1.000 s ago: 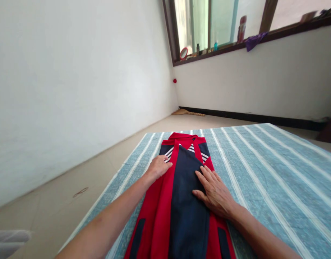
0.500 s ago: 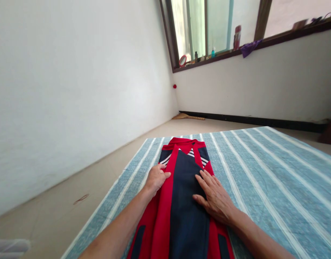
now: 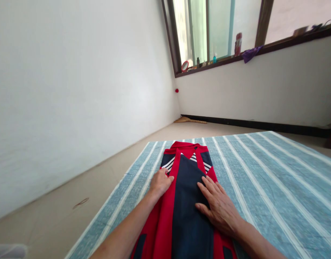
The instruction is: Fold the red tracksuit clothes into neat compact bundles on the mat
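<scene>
Head view: red-and-navy jacket [image 3: 188,201] lies folded lengthwise on the striped blue sheet [image 3: 267,180]. Left hand [image 3: 160,182] flat on its left red edge, fingers together; right hand [image 3: 220,208] flat on the navy panel, fingers spread, gripping nothing. Judgement: press evenly outward, keeping edges aligned.

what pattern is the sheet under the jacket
Light blue with thin white stripes, seen in the head view: the sheet under the jacket.
</scene>
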Demonstrator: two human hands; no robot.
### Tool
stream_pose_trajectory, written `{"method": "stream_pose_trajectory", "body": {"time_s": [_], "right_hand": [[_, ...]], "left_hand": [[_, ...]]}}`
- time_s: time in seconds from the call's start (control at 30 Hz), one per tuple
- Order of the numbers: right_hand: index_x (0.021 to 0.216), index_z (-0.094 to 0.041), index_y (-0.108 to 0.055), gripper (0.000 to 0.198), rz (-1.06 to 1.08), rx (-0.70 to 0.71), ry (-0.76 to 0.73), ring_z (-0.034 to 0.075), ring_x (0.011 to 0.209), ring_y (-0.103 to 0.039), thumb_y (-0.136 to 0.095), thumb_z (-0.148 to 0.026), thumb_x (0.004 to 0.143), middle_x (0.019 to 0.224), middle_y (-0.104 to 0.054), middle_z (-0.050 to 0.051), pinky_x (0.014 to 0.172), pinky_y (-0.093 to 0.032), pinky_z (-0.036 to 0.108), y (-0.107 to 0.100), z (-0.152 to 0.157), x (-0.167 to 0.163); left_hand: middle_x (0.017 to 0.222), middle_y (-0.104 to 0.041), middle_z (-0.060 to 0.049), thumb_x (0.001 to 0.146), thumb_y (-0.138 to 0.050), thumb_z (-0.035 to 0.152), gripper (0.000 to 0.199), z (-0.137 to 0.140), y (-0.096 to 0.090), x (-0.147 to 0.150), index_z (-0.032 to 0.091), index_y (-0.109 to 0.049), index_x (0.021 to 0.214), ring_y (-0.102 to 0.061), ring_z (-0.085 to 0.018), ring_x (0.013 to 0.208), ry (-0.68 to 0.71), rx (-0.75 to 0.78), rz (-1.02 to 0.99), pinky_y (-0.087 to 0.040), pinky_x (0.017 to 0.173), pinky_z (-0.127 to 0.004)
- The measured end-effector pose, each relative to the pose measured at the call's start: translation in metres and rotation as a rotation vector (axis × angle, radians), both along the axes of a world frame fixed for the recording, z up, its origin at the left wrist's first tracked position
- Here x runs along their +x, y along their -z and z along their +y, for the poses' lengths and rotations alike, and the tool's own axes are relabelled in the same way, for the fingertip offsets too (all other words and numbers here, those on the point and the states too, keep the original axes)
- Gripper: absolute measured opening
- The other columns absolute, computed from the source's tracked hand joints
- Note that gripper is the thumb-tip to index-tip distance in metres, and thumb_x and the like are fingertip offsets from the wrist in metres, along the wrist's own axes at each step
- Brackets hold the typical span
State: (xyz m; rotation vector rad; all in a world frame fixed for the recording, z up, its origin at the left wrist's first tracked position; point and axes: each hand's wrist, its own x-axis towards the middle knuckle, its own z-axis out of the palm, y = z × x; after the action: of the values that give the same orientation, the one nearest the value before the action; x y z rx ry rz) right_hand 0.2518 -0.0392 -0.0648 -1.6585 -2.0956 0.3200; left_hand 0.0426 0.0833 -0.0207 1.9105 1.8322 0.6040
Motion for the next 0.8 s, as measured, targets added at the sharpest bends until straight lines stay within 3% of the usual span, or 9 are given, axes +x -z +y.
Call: {"method": "stream_pose_trajectory", "body": {"time_s": [0.13,0.23,0.33,0.4,0.53,0.7,0.8], "right_hand": [[0.141,-0.021,-0.042,0.063,-0.006,0.008,-0.002,0.027,0.141,-0.021,-0.041,-0.058,0.089,0.151,-0.03,0.009,0.114,-0.02,0.049,0.004,0.001,0.0],[0.141,-0.022,-0.042,0.063,-0.009,0.015,0.0,0.027,0.14,-0.022,-0.042,-0.058,0.089,0.151,-0.03,0.008,0.114,-0.021,0.049,0.005,0.001,-0.001],[0.141,-0.023,-0.042,0.063,-0.032,0.001,0.004,0.027,0.14,-0.022,-0.042,-0.058,0.089,0.151,-0.03,0.008,0.114,-0.02,0.049,0.004,0.001,-0.001],[0.141,-0.023,-0.041,0.063,-0.051,-0.022,0.004,0.028,0.14,-0.021,-0.041,-0.059,0.089,0.151,-0.028,0.008,0.114,-0.021,0.05,0.002,0.002,-0.001],[0.142,-0.022,-0.041,0.063,-0.062,-0.049,0.001,0.029,0.14,-0.021,-0.04,-0.058,0.09,0.151,-0.027,0.008,0.113,-0.021,0.051,0.0,0.002,-0.001],[0.141,-0.023,-0.042,0.063,-0.05,-0.032,0.005,0.028,0.14,-0.022,-0.041,-0.06,0.089,0.151,-0.029,0.008,0.114,-0.021,0.05,0.004,0.002,-0.001],[0.141,-0.024,-0.041,0.064,-0.035,-0.02,0.008,0.027,0.14,-0.022,-0.041,-0.06,0.089,0.151,-0.03,0.007,0.114,-0.02,0.049,0.007,0.002,0.0]], "left_hand": [[0.121,-0.06,-0.012,0.078,-0.058,0.024,0.032,0.025,-0.009,0.029,0.02,-0.06,0.11,-0.052,-0.028,0.118,0.11,0.111,0.159,-0.038,0.098,-0.035],[0.136,-0.049,-0.016,0.085,-0.051,0.03,0.037,0.05,-0.007,0.056,0.017,-0.055,0.119,-0.043,-0.027,0.129,0.166,0.11,0.216,-0.033,0.104,-0.037],[0.149,-0.031,-0.021,0.089,-0.044,0.04,0.052,0.073,0.004,0.075,0.013,-0.043,0.133,-0.025,-0.031,0.139,0.139,0.075,0.25,-0.024,0.109,-0.047],[0.152,-0.023,-0.022,0.089,-0.041,0.045,0.061,0.085,0.014,0.082,0.011,-0.035,0.139,-0.018,-0.033,0.141,0.107,0.051,0.267,-0.019,0.11,-0.053],[0.152,-0.023,-0.022,0.088,-0.04,0.049,0.066,0.092,0.026,0.083,0.011,-0.03,0.142,-0.018,-0.034,0.141,0.075,0.048,0.3,-0.018,0.109,-0.055],[0.148,-0.033,-0.02,0.091,-0.032,0.049,0.058,0.092,0.026,0.078,0.011,-0.038,0.135,-0.02,-0.03,0.141,-0.001,0.16,0.347,-0.019,0.111,-0.049],[0.147,-0.034,-0.022,0.09,-0.032,0.052,0.061,0.097,0.027,0.076,0.009,-0.041,0.133,-0.023,-0.032,0.139,-0.047,0.147,0.367,-0.022,0.109,-0.05]]}}
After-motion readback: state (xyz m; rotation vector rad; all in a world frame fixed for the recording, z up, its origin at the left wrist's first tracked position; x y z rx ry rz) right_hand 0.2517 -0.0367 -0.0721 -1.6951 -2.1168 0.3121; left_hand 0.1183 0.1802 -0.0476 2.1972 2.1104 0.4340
